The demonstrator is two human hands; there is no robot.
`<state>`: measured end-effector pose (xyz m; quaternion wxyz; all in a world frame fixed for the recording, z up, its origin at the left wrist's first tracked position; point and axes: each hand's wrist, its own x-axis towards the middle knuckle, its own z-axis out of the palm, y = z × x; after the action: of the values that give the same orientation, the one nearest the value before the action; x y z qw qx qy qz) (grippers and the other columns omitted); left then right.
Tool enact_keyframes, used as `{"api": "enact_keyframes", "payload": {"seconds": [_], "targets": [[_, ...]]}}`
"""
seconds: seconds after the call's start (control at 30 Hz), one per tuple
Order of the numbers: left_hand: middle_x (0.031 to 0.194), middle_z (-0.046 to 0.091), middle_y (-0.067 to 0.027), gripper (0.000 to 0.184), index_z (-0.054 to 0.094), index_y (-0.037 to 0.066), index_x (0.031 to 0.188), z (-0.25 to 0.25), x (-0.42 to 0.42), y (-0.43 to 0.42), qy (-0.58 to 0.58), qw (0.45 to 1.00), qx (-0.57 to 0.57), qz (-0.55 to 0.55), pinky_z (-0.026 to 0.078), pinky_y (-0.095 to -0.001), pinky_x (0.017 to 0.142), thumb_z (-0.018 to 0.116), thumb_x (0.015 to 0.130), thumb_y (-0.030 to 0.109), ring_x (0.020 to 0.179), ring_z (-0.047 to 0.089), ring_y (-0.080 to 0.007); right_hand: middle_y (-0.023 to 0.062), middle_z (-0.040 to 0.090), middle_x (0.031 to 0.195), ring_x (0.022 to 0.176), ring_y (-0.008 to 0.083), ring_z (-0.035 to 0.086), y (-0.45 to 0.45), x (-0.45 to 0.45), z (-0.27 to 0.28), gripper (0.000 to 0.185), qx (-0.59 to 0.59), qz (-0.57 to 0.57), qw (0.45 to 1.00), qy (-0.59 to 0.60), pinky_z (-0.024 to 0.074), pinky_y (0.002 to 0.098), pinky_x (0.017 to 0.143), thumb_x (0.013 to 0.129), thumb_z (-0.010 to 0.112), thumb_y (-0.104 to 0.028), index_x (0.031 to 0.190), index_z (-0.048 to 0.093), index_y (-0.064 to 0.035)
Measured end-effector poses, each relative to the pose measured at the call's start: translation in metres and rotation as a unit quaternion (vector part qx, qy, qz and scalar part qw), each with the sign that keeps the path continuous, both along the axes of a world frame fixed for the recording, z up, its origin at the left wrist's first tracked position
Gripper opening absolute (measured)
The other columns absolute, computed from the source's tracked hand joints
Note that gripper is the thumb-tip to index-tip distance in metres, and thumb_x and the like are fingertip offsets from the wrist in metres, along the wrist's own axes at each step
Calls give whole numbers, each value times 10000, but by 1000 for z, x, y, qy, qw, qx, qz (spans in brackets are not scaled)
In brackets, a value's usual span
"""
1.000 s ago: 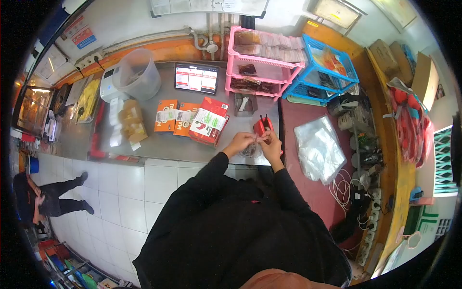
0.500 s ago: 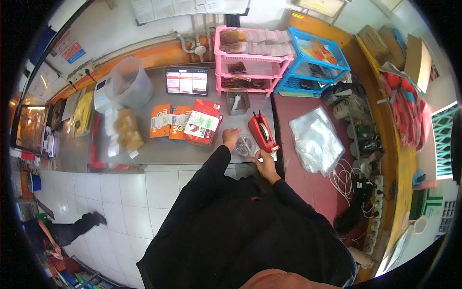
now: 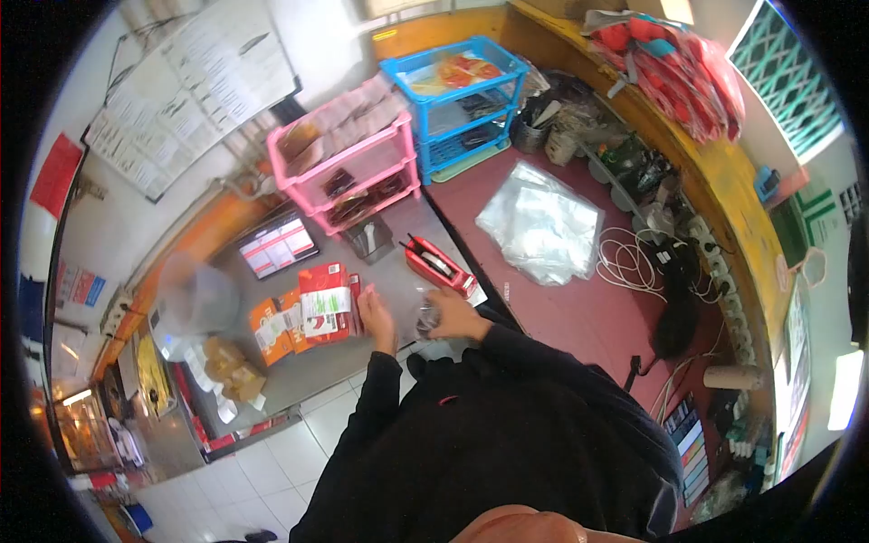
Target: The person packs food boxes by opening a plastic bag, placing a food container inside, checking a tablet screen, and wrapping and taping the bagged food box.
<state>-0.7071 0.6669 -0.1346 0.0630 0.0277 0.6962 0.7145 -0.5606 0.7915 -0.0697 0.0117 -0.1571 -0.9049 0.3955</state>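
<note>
Your right hand is closed around the small, clear plastic bag with dark contents, on the grey metal counter; your left hand, loosely open, is beside the red cardboard box. The bag looks light, soft and slippery; cup its sides gently.

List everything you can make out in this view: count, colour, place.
Steel counter: 1, grey, left
Tablet: 1, dark-edged, on counter
Orange boxes: 2, on counter
Red box: at least 1, beside orange boxes
Tape dispenser: 1, red, counter's right end
Bucket: 1, clear, counter's left
Whiteboard: 1, white, wall
Pink rack: 1, behind tablet
Blue rack: 1, right of pink
Bags: uncounted, clear, on dark red surface
Small clutter: uncountable, mixed, far right
Clear packet: 1, at right hand
Left hand: 1, bare, by red box
Right hand: 1, bare, on packet
</note>
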Motion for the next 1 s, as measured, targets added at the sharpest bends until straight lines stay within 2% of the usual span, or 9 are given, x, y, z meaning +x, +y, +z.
{"api": "enact_keyframes", "payload": {"seconds": [0.1, 0.17, 0.3, 0.4, 0.5, 0.6, 0.73, 0.93, 1.0], "targets": [[946, 598, -48, 272, 612, 17, 1024, 3, 11, 21, 15, 999, -20, -38, 445, -283, 734, 468, 968, 240, 866, 545, -108, 222, 539, 1193, 1106, 377, 533, 41, 84, 26, 791, -65, -116, 990, 37, 433, 419, 958, 574, 794, -298, 1258, 496, -33], [894, 611, -44, 216, 612, 28, 1002, 18, 30, 53, 161, 972, -84, -147, 446, -264, 676, 511, 957, 214, 791, 554, -90, 222, 538, 1163, 1082, 394, 519, 71, 142, 20, 785, 36, -218, 975, 17, 441, 447, 921, 566, 793, -265, 1260, 494, -51], [793, 641, -61, 116, 623, 39, 940, 61, 89, 154, 183, 912, -14, -367, 464, -300, 615, 573, 917, 141, 678, 605, -181, 221, 534, 1127, 1054, 402, 502, 115, 233, 10, 754, 126, -388, 911, -58, 426, 462, 907, 551, 799, -258, 1216, 508, -56], [890, 666, -89, 181, 621, 21, 964, 71, 129, 232, 205, 851, -34, -482, 479, -285, 714, 561, 935, 190, 791, 633, -187, 215, 518, 1128, 1066, 404, 485, 140, 276, -4, 720, 204, -461, 860, -78, 419, 459, 911, 557, 796, -233, 1196, 513, -61], [934, 669, -136, 134, 629, 28, 956, 34, 143, 306, 316, 742, -56, -588, 494, -349, 742, 600, 876, 132, 819, 642, -290, 210, 504, 1140, 1092, 403, 468, 155, 296, 0, 698, 160, -468, 866, -67, 418, 453, 917, 562, 796, -197, 1184, 510, -62], [869, 654, -123, 144, 651, 106, 874, -15, 138, 353, 452, 554, -278, -642, 490, -407, 767, 630, 732, 99, 873, 614, -324, 209, 495, 1154, 1098, 403, 468, 171, 313, -9, 693, 181, -498, 845, -72, 419, 455, 920, 564, 801, -174, 1184, 505, -77], [851, 657, -116, 107, 668, 108, 833, -19, 126, 358, 435, 533, -292, -664, 487, -398, 747, 653, 734, 146, 863, 615, -318, 213, 408, 1313, 1197, 407, 417, 185, 339, -5, 879, 158, -527, 826, -124, 367, 525, 968, 549, 845, -224, 1320, 429, -151], [654, 598, -103, 292, 615, 56, 651, -8, 116, 350, 238, 693, -215, -646, 447, -381, 608, 736, 737, 307, 644, 587, -282, 180, 353, 1393, 1253, 387, 384, 202, 331, 63, 955, 199, -496, 843, -61, 324, 572, 989, 582, 853, -299, 1397, 368, -185], [595, 550, -101, 375, 553, 36, 609, 28, 115, 348, 289, 687, -242, -621, 420, -377, 562, 740, 742, 332, 576, 544, -271, 175, 378, 1377, 1246, 381, 395, 212, 313, 70, 884, 205, -485, 850, -15, 335, 548, 993, 610, 840, -300, 1369, 412, -153]]}}
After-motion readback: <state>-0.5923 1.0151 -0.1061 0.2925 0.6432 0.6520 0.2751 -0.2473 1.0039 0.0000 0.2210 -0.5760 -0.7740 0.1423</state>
